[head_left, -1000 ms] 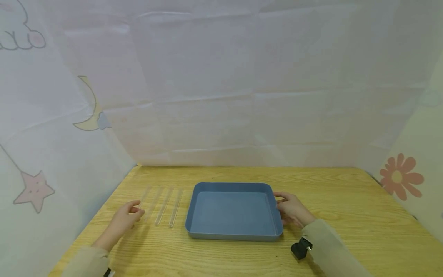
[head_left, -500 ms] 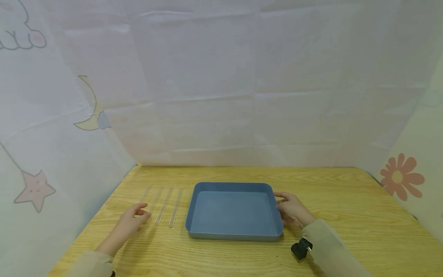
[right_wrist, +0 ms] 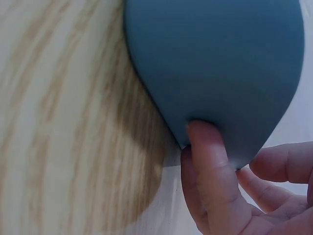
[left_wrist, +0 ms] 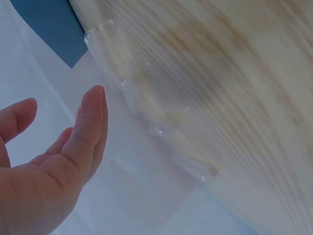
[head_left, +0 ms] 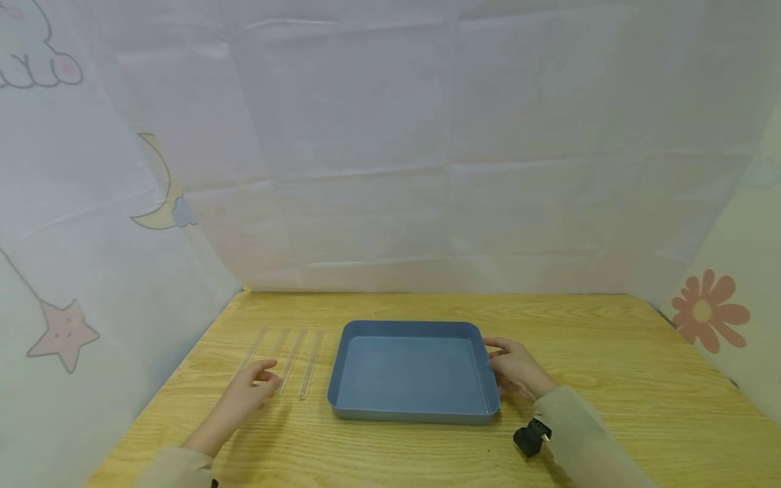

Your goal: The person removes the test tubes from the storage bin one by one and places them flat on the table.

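Note:
Several clear test tubes (head_left: 310, 366) lie side by side on the wooden table, left of a shallow blue-grey tray (head_left: 413, 373). Over the near ends of the left ones hovers my left hand (head_left: 243, 396), fingers loosely bent and holding nothing. In the left wrist view, a gap shows between its thumb and fingers (left_wrist: 88, 132), with the rounded tube ends (left_wrist: 160, 129) apart from them. My right hand (head_left: 517, 369) holds the tray's right side. The right wrist view has fingers (right_wrist: 210, 161) against the outer wall and the thumb (right_wrist: 281, 162) by the rim.
The wooden table (head_left: 586, 352) carries the tray and tubes. White printed sheeting (head_left: 390, 169) stands behind it and along both sides. A black wrist device (head_left: 529, 439) is at the right sleeve.
My left hand has moved to the right across the tubes, uncovering the leftmost one and hiding parts of the middle ones. The right hand and tray have stayed put.

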Demonstrator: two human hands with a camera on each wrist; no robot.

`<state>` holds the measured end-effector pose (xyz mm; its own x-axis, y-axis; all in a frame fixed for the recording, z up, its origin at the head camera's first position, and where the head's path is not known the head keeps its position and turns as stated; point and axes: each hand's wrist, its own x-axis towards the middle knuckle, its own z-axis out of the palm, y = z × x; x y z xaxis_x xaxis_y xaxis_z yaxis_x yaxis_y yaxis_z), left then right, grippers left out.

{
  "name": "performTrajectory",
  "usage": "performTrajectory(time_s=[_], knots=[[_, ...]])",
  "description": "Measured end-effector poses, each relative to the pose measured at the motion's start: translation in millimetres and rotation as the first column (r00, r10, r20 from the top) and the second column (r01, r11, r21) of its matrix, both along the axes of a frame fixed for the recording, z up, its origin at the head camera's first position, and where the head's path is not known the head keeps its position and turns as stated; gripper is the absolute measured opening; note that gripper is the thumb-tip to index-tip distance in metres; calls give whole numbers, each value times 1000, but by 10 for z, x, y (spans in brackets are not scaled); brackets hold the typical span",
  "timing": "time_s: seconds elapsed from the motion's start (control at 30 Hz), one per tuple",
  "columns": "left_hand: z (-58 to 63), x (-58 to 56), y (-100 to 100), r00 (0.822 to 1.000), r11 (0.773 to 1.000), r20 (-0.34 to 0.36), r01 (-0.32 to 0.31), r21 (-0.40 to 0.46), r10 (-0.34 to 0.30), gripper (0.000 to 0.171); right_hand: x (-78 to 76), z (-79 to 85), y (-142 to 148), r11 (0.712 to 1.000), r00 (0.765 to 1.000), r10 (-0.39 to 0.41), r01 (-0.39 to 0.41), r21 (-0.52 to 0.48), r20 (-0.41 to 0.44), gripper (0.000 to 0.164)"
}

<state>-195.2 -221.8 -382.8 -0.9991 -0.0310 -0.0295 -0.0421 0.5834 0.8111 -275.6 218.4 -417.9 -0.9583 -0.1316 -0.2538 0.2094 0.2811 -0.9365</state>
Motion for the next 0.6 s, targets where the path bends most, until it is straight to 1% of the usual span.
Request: performTrajectory(time_s=[0.27,0.37,0.5,0.6], knots=[[32,21,99,1000,1000,-8,-5,11,5,45,-1,2,-2,1000,1000,0,0,-5,4,57],[44,20,131,1000,1000,-14,3,19,-3,44,-4,0,5,1000,1000,11,-11,-6,5,57],[35,24,183,1000,999,-22,20,46,-19,44,-5,1,9,1000,1000,15,-15,-1,13,58],[14,30,220,1000,998,-16,14,63,-13,44,-4,-2,6,1000,1000,3,-3,-1,17,57]])
